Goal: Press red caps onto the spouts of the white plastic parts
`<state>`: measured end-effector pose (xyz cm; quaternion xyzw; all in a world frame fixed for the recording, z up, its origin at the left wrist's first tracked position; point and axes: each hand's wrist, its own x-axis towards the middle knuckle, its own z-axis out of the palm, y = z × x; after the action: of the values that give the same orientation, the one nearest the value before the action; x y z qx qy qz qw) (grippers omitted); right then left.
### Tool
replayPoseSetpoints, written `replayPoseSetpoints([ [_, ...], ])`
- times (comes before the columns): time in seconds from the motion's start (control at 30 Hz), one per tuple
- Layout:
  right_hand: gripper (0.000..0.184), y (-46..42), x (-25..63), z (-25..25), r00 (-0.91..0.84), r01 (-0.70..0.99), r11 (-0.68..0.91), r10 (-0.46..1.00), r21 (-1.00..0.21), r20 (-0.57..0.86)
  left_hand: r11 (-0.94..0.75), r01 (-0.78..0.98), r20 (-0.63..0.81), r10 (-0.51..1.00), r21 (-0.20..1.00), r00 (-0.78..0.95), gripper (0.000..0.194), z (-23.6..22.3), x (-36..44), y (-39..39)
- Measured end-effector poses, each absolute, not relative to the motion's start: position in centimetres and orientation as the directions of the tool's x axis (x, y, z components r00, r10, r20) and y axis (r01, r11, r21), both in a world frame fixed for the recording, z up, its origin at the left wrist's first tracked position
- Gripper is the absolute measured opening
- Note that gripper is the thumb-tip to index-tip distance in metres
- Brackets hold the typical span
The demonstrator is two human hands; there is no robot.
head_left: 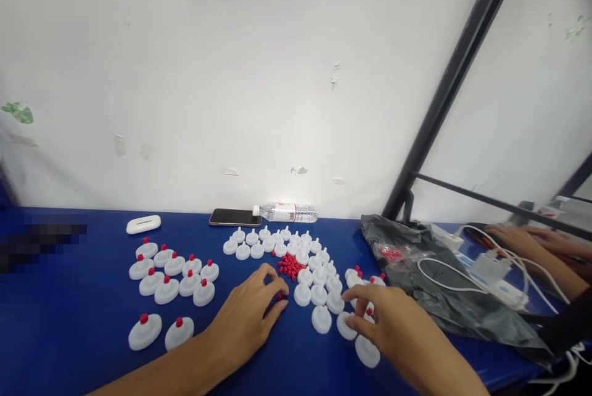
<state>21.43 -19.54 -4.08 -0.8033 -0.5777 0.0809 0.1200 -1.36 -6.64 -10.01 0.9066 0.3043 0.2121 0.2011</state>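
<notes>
My left hand (253,305) is over the middle of the blue table, with a small red cap (280,296) between its thumb and fingers. Just beyond it lies a pile of red caps (291,266). My right hand (386,317) reaches over the white nozzle lids on the right, thumb and index finger apart. Beneath its fingertips is an uncapped white lid (346,327); whether they touch is unclear. Around the pile stand many bare white lids (319,295). Lids with red tips (166,290) are grouped at left, and a few more (378,280) are partly hidden behind my right hand.
A phone (234,218) and a plastic bottle (293,212) lie by the wall, with a white case (143,224) farther left. At right are a dark plastic bag (416,285), a power strip (497,285), white cables and another person's hands (525,242).
</notes>
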Motion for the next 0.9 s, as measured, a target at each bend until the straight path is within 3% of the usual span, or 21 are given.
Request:
replayPoseSetpoints([
  [0.23,0.017,-17.7,18.2,-2.8,0.282,0.927,-0.287,0.958,-0.243,-0.055,-0.715,0.425,0.294,0.647,0.554,0.704,0.013,-10.9,-1.5,-6.1],
  [0.43,0.011,-17.7,17.0,-2.9,0.195,0.941,-0.186,0.981,-0.284,0.005,-0.71,0.649,0.244,0.704,0.275,0.667,0.017,-9.9,-1.8,-7.3],
  [0.5,0.011,-18.1,16.7,-2.6,0.165,0.935,-0.147,0.986,-0.322,0.031,-0.696,0.674,0.217,0.718,0.247,0.662,0.016,-9.6,-1.9,-7.4],
  [0.73,0.011,-18.6,16.1,-2.5,0.1,0.903,-0.044,0.989,-0.428,0.11,-0.714,0.636,0.148,0.691,0.294,0.707,0.02,-9.6,-2.1,-7.1],
  [0.9,0.011,-18.1,15.8,-3.1,0.075,0.913,-0.035,0.994,-0.405,0.085,-0.724,0.608,0.186,0.68,0.327,0.709,0.023,-10.0,-2.4,-7.3],
])
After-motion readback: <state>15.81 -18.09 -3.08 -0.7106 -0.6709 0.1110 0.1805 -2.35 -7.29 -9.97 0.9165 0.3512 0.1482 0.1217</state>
